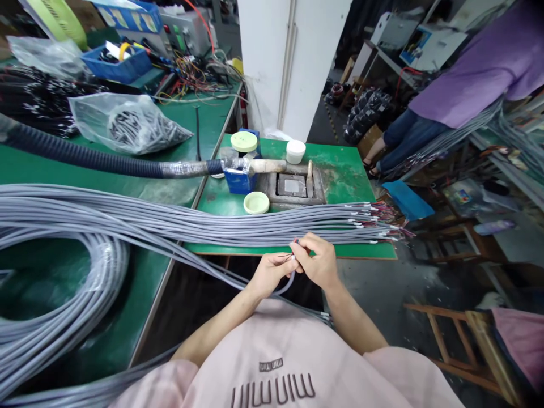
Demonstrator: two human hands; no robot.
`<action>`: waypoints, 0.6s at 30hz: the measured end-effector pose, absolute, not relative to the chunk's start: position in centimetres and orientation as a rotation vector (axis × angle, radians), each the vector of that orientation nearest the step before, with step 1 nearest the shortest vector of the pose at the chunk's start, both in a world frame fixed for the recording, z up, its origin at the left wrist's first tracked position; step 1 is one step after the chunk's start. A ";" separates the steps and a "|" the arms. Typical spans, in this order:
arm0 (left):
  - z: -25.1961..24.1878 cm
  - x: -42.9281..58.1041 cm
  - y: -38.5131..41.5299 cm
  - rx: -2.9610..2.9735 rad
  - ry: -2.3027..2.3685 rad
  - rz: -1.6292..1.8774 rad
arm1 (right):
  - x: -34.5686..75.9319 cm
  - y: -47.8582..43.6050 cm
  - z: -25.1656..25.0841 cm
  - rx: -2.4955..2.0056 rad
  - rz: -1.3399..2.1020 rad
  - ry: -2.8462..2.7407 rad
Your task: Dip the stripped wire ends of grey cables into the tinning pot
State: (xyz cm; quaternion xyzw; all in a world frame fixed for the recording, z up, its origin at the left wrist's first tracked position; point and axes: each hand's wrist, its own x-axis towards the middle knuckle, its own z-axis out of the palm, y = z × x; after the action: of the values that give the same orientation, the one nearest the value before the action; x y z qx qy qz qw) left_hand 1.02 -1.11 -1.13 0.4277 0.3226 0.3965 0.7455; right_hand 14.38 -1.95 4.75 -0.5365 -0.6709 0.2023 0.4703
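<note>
Both hands together, just short of the bench edge. On one grey cable [289, 283], left hand [268, 273] curled shut; at its stripped tip, right hand [318, 263] pinching, fingertips closed on thin dark wire ends [293, 256]. Held cable looping down from the hands toward the lap.

Directly beyond the knuckles, near but apart: a thick bundle of grey cables [238, 226], far too many to count. Long axis left to right across the green bench [352, 170]. Stripped ends [378, 222] fanned out on the right, closer to the right hand than to the left.

Farther back on the bench: two pale green lids [256, 202], one white jar [296, 151], one blue box [239, 181], one grey metal fixture [293, 187]. Off to the left: one corrugated hose [85, 154], one clear bag [127, 122], one large coil of grey cable [63, 300]. At upper right, one other person in purple [471, 73], bent away.
</note>
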 end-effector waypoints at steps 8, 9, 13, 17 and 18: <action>-0.2 0.9 -0.7 0.669 0.707 0.828 | 14.9 -2.1 3.8 -1.243 0.542 -1.615; 0.0 0.9 -0.6 0.646 0.697 0.822 | 14.9 -2.2 3.7 -1.244 0.532 -1.619; 0.0 0.8 -0.3 0.533 0.663 0.834 | 15.2 -2.4 3.5 -1.238 0.464 -1.623; -0.1 0.4 0.1 0.453 0.659 0.850 | 15.8 -2.5 3.6 -1.128 0.314 -1.728; -0.1 0.4 0.2 0.449 0.652 0.855 | 16.0 -2.5 3.6 -1.076 0.267 -1.803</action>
State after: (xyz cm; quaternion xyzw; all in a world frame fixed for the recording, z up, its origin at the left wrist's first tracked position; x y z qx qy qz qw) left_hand 0.38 0.20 -0.12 0.2118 0.3078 0.4036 0.8352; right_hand 15.95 -2.54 3.62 -0.4429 -0.7424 0.1099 0.4905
